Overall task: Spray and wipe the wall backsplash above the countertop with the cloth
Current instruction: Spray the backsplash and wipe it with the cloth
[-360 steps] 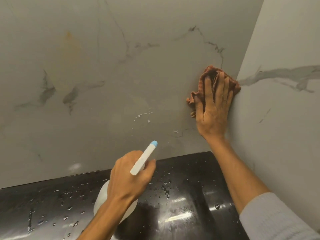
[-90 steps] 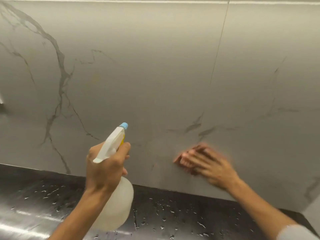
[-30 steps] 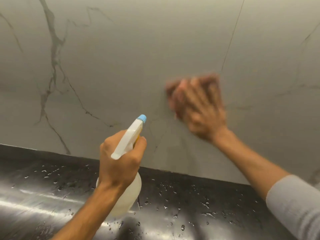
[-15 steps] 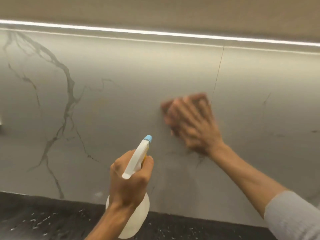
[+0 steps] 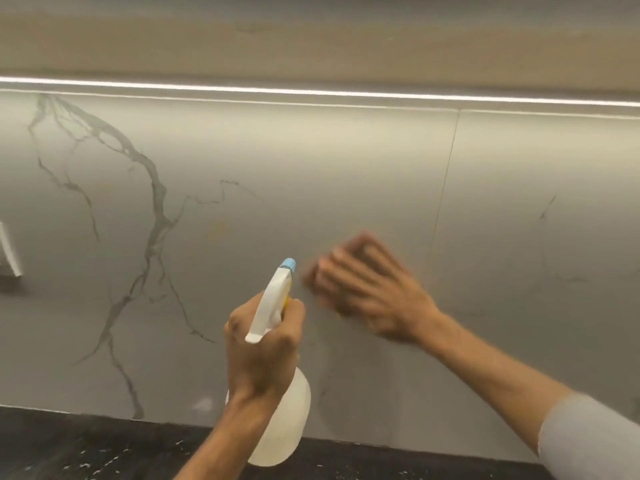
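Observation:
The grey marble backsplash (image 5: 214, 161) with dark veins fills the view above the black countertop (image 5: 69, 448). My right hand (image 5: 374, 296) is blurred with motion and presses a reddish-brown cloth (image 5: 367, 245) flat against the wall, left of a vertical tile seam. Only the cloth's upper edge shows past my fingers. My left hand (image 5: 263, 344) grips a white spray bottle (image 5: 280, 420) around its neck, the blue-tipped nozzle (image 5: 288, 264) pointing up at the wall just left of the cloth.
A lit strip (image 5: 311, 92) runs along the top of the backsplash under a beige cabinet underside. A white fitting (image 5: 8, 251) sticks out of the wall at the far left edge. Water drops speckle the countertop.
My right hand with the cloth has slid down and a little right on the wall. The view has tilted slightly upward, showing more of the cabinet underside. The spray bottle stays in my left hand.

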